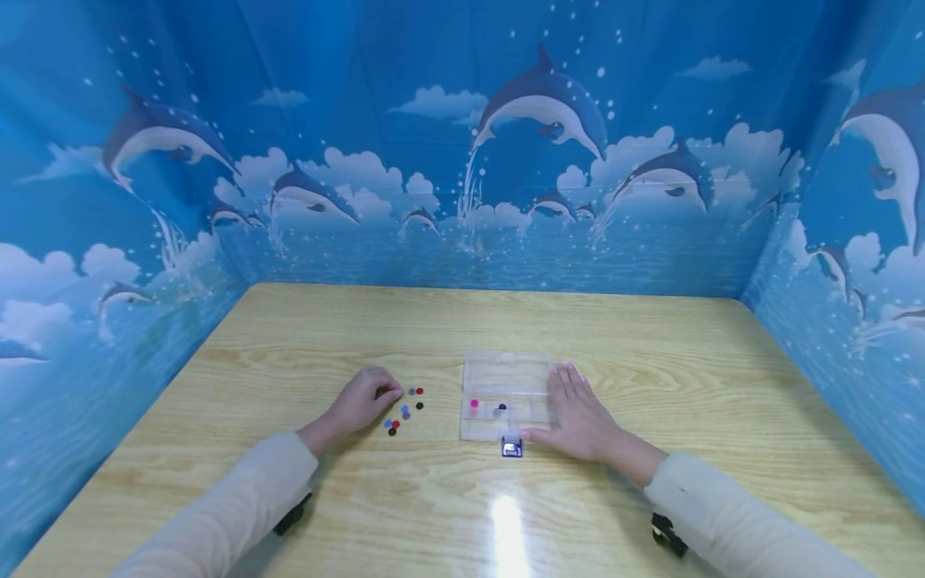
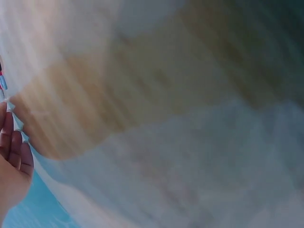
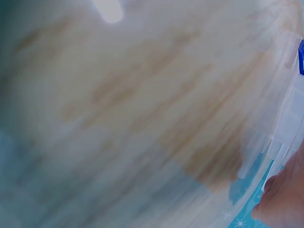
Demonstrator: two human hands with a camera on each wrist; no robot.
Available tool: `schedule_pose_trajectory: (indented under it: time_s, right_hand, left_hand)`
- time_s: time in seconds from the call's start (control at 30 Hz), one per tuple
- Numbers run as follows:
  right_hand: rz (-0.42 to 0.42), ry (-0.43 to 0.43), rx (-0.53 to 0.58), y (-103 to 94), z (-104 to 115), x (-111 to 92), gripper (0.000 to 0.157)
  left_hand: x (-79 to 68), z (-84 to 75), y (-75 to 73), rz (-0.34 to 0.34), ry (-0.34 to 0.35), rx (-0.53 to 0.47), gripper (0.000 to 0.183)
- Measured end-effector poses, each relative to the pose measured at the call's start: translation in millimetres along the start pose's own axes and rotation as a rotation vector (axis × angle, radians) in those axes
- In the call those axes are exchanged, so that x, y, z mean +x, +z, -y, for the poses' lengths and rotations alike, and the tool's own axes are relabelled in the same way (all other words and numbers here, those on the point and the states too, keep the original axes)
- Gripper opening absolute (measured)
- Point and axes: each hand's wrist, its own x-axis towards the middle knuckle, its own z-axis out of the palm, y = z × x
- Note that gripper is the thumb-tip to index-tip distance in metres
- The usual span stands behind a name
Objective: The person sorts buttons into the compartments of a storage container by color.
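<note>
My left hand (image 1: 367, 399) is low over the table, thumb and index fingertip close together beside several small, flat round pieces. Among these are a red piece (image 1: 420, 391), a black piece (image 1: 419, 406) and a blue piece (image 1: 388, 423). I cannot tell whether a piece is between the fingertips. To their right lies a clear plastic compartment box (image 1: 480, 432), its lid folded back. A pink piece (image 1: 474, 403) and a black round piece (image 1: 502, 407) are inside. My right hand (image 1: 584, 421) rests with straight fingers along the box's right side, thumb near its front edge.
A small dark-blue label (image 1: 511, 447) sits at the box's front edge. The wooden table (image 1: 347, 321) bears a bright light reflection in front. Dolphin-printed blue curtains (image 1: 405, 241) enclose the back and both sides.
</note>
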Motion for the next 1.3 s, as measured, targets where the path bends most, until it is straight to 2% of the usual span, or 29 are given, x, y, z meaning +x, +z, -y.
schedule_pose_trajectory:
  time_s: [0.2, 0.43, 0.67, 1.1, 1.3]
  right_hand:
    - [-0.001, -0.002, -0.001, 0.0, -0.4, -0.1, 0.105]
    - [-0.008, -0.002, 0.005, 0.5, -1.3, -0.1, 0.105]
    - [-0.009, 0.002, 0.012, 1.9, -1.9, 0.3, 0.105]
    - [-0.002, 0.008, 0.025, 2.1, -1.8, 0.4, 0.105]
    - [0.0, 0.014, 0.023, 1.8, -1.5, 0.3, 0.106]
  left_hand:
    - [2.8, -5.2, 0.6, 0.0, -0.053, 0.002, 0.005]
    - [10.4, -13.5, 4.9, 0.028, -0.033, 0.003, 0.01]
    - [17.1, -14.0, 9.1, 0.046, -0.094, 0.002, 0.008]
    - [20.1, -16.0, 8.3, 0.071, -0.178, 0.003, 0.005]
    - [19.9, -16.0, 6.1, 0.068, -0.12, 0.057, 0.004]
